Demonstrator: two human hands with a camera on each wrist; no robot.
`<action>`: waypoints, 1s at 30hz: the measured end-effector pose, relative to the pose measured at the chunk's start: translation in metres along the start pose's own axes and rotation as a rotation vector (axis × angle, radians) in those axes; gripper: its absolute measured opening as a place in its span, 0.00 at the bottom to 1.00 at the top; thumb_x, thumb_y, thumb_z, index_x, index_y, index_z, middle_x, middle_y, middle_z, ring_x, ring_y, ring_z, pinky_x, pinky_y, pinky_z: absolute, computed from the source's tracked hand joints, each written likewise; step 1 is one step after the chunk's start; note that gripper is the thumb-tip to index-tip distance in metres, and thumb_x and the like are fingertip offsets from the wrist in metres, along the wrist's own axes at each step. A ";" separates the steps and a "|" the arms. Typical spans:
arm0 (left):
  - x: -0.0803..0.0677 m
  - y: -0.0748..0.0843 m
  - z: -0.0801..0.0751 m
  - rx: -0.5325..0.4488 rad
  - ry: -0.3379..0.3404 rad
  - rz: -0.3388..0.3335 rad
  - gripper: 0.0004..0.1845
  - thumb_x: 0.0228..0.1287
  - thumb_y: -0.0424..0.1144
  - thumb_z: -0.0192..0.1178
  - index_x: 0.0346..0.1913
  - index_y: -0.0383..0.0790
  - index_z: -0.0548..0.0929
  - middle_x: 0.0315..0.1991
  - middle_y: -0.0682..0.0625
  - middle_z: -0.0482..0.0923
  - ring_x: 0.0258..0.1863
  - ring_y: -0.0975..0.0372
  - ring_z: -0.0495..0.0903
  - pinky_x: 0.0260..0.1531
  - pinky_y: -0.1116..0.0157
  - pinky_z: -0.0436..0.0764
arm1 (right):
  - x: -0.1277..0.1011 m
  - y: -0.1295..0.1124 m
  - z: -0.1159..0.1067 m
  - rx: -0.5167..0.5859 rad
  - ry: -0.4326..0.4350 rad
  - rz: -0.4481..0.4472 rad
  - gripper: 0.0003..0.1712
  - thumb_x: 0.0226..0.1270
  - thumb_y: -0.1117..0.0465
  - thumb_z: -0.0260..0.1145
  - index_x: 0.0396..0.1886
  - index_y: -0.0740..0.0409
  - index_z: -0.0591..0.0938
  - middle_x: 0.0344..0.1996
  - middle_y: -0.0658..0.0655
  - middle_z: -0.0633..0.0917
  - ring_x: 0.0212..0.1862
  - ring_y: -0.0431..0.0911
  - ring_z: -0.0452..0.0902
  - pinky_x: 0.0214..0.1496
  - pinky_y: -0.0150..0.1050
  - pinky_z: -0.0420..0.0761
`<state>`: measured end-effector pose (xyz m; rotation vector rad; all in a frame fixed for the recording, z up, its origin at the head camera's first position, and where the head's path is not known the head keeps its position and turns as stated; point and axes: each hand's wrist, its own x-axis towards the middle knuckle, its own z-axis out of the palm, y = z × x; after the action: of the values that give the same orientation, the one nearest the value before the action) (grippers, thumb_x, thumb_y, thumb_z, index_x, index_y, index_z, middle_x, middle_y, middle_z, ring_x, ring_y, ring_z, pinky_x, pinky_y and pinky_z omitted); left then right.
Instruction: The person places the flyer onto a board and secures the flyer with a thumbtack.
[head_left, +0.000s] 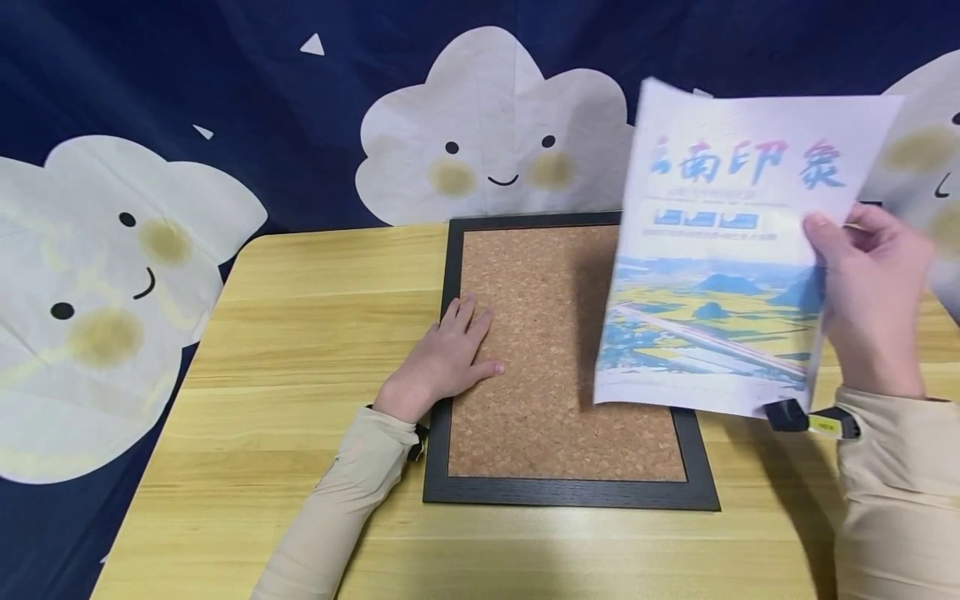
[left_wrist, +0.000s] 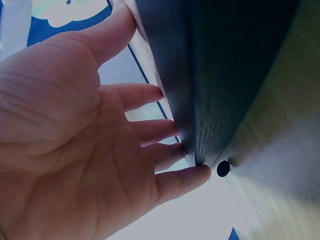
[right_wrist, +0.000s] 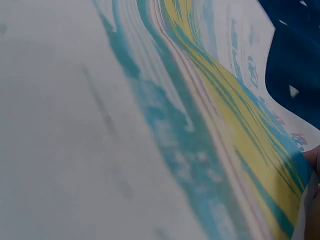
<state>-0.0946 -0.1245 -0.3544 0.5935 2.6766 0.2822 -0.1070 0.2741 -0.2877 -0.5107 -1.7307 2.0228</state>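
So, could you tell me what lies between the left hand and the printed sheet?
Only bare cork of the framed cork board: in the head view, the left hand rests flat on its left part, and the printed sheet, held by the right hand, hangs over its right side.

A cork board [head_left: 558, 358] shows speckled tan-brown cork inside a black frame [head_left: 570, 492]. It lies on a table [head_left: 300, 333] of pale yellow wood with straight grain. To the right of the board, a printed poster [head_left: 720, 250] is white, with blue-to-pink lettering at its top above a yellow and blue-green landscape. Behind the board hangs a navy blue backdrop [head_left: 285, 108] patterned with white smiling clouds with yellowish cheeks. Both sleeves [head_left: 337, 508] are beige.
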 end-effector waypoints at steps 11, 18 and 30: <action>0.000 0.001 0.000 0.006 -0.007 -0.015 0.43 0.78 0.56 0.56 0.82 0.36 0.53 0.83 0.34 0.39 0.82 0.42 0.38 0.75 0.45 0.56 | -0.017 0.042 0.034 -0.537 -0.309 0.001 0.14 0.80 0.55 0.61 0.55 0.61 0.80 0.29 0.39 0.83 0.28 0.32 0.82 0.28 0.28 0.82; 0.002 0.003 -0.001 0.007 -0.010 -0.002 0.43 0.78 0.57 0.56 0.82 0.36 0.54 0.83 0.34 0.40 0.82 0.42 0.39 0.75 0.45 0.56 | -0.022 0.060 0.041 -0.624 -0.442 0.032 0.27 0.83 0.55 0.57 0.65 0.74 0.73 0.37 0.50 0.82 0.29 0.33 0.82 0.31 0.30 0.83; -0.013 -0.042 -0.036 -0.022 0.216 -0.088 0.28 0.78 0.39 0.60 0.74 0.31 0.70 0.70 0.31 0.70 0.71 0.39 0.67 0.70 0.45 0.68 | -0.021 0.071 0.048 -0.685 -0.622 0.131 0.25 0.83 0.56 0.56 0.65 0.74 0.70 0.51 0.70 0.78 0.33 0.39 0.81 0.34 0.31 0.83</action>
<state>-0.1139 -0.1714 -0.3286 0.4605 2.8933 0.3692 -0.1204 0.2137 -0.3500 -0.1877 -2.8615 1.7284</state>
